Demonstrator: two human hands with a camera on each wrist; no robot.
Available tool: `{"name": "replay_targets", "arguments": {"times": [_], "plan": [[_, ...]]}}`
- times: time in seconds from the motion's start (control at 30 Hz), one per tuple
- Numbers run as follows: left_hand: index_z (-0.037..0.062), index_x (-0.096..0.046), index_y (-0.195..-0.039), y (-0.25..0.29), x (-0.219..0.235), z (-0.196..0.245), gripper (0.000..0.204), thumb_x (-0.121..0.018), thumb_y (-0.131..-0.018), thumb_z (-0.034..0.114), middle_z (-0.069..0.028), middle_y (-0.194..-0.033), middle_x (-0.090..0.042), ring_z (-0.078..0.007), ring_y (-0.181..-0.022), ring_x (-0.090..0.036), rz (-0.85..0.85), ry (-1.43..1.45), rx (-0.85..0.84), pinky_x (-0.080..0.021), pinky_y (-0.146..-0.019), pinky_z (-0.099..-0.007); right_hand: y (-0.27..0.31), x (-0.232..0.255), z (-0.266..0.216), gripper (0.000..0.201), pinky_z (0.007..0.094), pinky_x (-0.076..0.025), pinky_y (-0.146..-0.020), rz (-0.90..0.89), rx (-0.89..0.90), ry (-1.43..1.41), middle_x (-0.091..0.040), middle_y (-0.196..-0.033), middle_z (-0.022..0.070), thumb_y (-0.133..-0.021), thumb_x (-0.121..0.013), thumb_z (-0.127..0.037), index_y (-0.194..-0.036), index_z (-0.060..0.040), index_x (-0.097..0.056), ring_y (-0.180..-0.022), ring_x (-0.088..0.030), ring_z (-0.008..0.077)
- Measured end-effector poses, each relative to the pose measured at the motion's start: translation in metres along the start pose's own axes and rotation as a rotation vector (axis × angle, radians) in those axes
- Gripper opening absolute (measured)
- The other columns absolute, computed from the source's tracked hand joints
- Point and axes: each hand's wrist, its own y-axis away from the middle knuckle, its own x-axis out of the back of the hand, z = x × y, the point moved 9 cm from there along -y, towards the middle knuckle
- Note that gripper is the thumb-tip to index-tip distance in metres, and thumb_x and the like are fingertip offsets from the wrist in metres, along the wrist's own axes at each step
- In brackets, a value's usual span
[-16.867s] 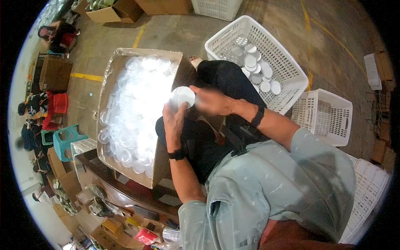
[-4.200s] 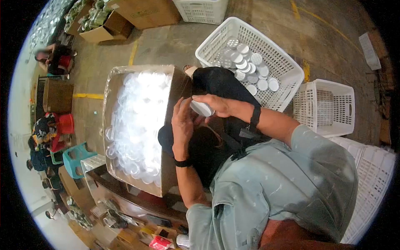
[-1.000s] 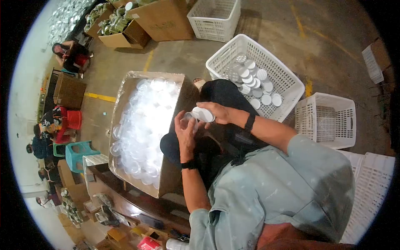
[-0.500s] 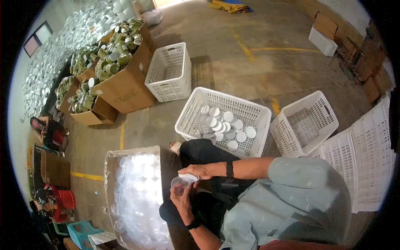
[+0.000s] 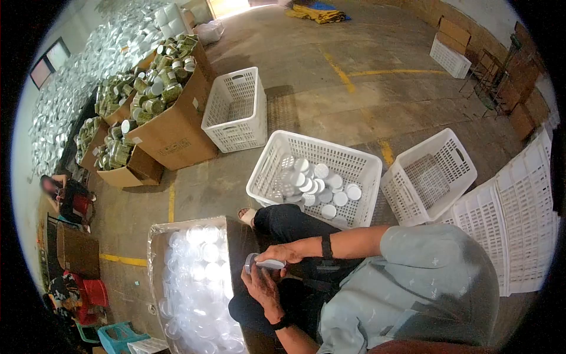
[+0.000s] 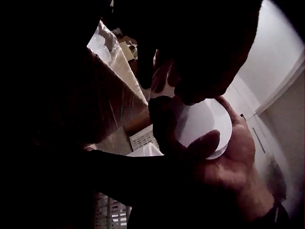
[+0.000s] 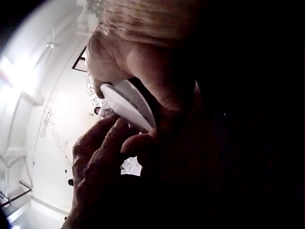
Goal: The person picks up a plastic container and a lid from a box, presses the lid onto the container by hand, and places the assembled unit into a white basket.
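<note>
In the head view my left hand (image 5: 263,290) grips a clear plastic jar (image 5: 250,263), its round rim towards the camera. Close beside it, my right hand (image 5: 288,252) holds white round lids (image 5: 272,264). The right wrist view shows two lids (image 7: 127,104) lying face to face at a slant, pinched by the right hand (image 7: 138,57), while fingers of the left hand (image 7: 97,152) reach their lower edge. A thumb lies across the white lid (image 6: 200,121) in the left wrist view, where the left hand is mostly dark.
A carton (image 5: 186,223) full of clear jars stands by the knees. Beyond the right leg, a white crate (image 5: 368,189) holds several white lids. More crates (image 5: 433,177) stand at right; cartons of filled jars (image 5: 177,133) stand at back left. A person (image 5: 73,197) sits at left.
The head view has swung up, showing more floor and cartons. The clear jar has turned in my left hand and sits closer against the lids in my right hand.
</note>
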Motion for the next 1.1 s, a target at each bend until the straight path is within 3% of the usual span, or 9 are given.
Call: {"name": "replay_targets", "arguments": {"times": [0.23, 0.43, 0.53, 0.63, 0.73, 0.87, 0.93, 1.07, 1.1], "plan": [[0.0036, -0.063, -0.117, 0.002, 0.006, 0.011, 0.022, -0.06, -0.097, 0.012, -0.0249, -0.125, -0.056, -0.0432, -0.106, -0.062, 0.095, -0.011, -0.074, -0.054, -0.082, -0.0472, 0.014, -0.006, -0.013, 0.051, 0.0279, -0.056, -0.061, -0.005, 0.039, 0.005, -0.068, -0.099, 0.0078, -0.101, -0.048, -0.049, -0.114, -0.003, -0.065, -0.081, -0.066, 0.0169], [0.0027, -0.065, -0.117, -0.002, 0.011, 0.0, 0.024, -0.064, -0.094, 0.008, -0.0211, -0.123, -0.059, -0.0402, -0.106, -0.062, 0.093, 0.189, 0.07, -0.053, -0.088, -0.0434, -0.003, 0.001, 0.004, 0.044, 0.0393, -0.061, -0.072, -0.092, 0.05, -0.086, -0.063, -0.113, 0.0065, -0.101, -0.051, -0.048, -0.129, -0.0146, -0.058, -0.098, -0.063, 0.0227], [-0.0007, -0.061, -0.098, -0.002, 0.02, -0.002, 0.009, -0.064, -0.093, 0.006, -0.0221, -0.101, -0.054, -0.042, -0.092, -0.057, 0.069, 0.182, 0.095, -0.047, -0.079, -0.0468, -0.005, 0.011, 0.011, 0.058, 0.0394, -0.061, -0.07, -0.079, -0.006, -0.085, -0.065, -0.113, 0.0125, -0.098, -0.051, -0.055, -0.13, -0.0072, -0.058, -0.092, -0.067, 0.0236], [-0.0002, -0.061, -0.1, 0.006, 0.024, -0.016, 0.009, -0.063, -0.096, 0.008, -0.0178, -0.103, -0.057, -0.0336, -0.087, -0.061, 0.125, 0.134, 0.132, -0.05, -0.074, -0.0402, 0.009, 0.014, -0.003, 0.056, 0.0398, -0.062, -0.069, -0.054, 0.029, -0.162, -0.065, -0.122, 0.0167, -0.101, -0.047, -0.048, -0.133, -0.0026, -0.055, -0.096, -0.07, 0.0279], [-0.0004, -0.063, -0.107, 0.01, 0.026, -0.037, 0.016, -0.059, -0.101, 0.014, -0.0084, -0.109, -0.059, -0.0138, -0.082, -0.063, 0.17, 0.423, 0.363, -0.051, -0.062, -0.0257, 0.01, 0.018, -0.005, 0.058, 0.0369, -0.061, -0.069, -0.069, 0.069, -0.182, -0.064, -0.124, 0.0169, -0.101, -0.047, -0.048, -0.136, -0.0016, -0.053, -0.101, -0.07, 0.0277], [-0.0013, -0.062, -0.111, 0.013, 0.021, -0.046, 0.02, -0.059, -0.101, 0.015, -0.0082, -0.108, -0.059, -0.0145, -0.083, -0.064, 0.211, 0.501, 0.446, -0.051, -0.06, -0.0276, 0.02, 0.017, -0.03, 0.061, 0.0337, -0.061, -0.069, 0.027, 0.316, 0.097, -0.061, -0.126, 0.0163, -0.1, -0.048, -0.046, -0.143, -0.0022, -0.047, -0.101, -0.069, 0.0275], [-0.0023, -0.059, -0.116, 0.018, 0.014, -0.054, 0.026, -0.06, -0.1, 0.018, -0.0134, -0.113, -0.064, -0.0191, -0.098, -0.063, 0.169, 0.566, 0.59, -0.053, -0.083, -0.0314, 0.021, 0.012, -0.032, 0.061, 0.0332, -0.061, -0.069, 0.034, 0.337, 0.149, -0.06, -0.126, 0.0164, -0.1, -0.048, -0.044, -0.144, -0.0021, -0.045, -0.102, -0.068, 0.0277], [-0.0017, -0.052, -0.13, 0.023, 0.004, -0.06, 0.037, -0.059, -0.1, 0.017, -0.0171, -0.12, -0.062, -0.0199, -0.1, -0.063, 0.068, 0.593, 0.735, -0.054, -0.08, -0.0301, 0.021, 0.008, -0.034, 0.062, 0.0323, -0.06, -0.068, 0.087, 0.347, 0.327, -0.061, -0.125, 0.014, -0.1, -0.049, -0.043, -0.149, -0.0046, -0.042, -0.102, -0.065, 0.024], [0.0001, -0.045, -0.137, 0.015, 0.008, -0.055, 0.043, -0.058, -0.099, 0.014, -0.0192, -0.124, -0.06, -0.0184, -0.09, -0.064, 0.161, 0.596, 0.596, -0.054, -0.069, -0.0289, 0.021, 0.007, -0.035, 0.063, 0.0318, -0.06, -0.067, 0.091, 0.365, 0.382, -0.06, -0.124, 0.0137, -0.1, -0.049, -0.043, -0.15, -0.0053, -0.041, -0.102, -0.063, 0.023]]}}
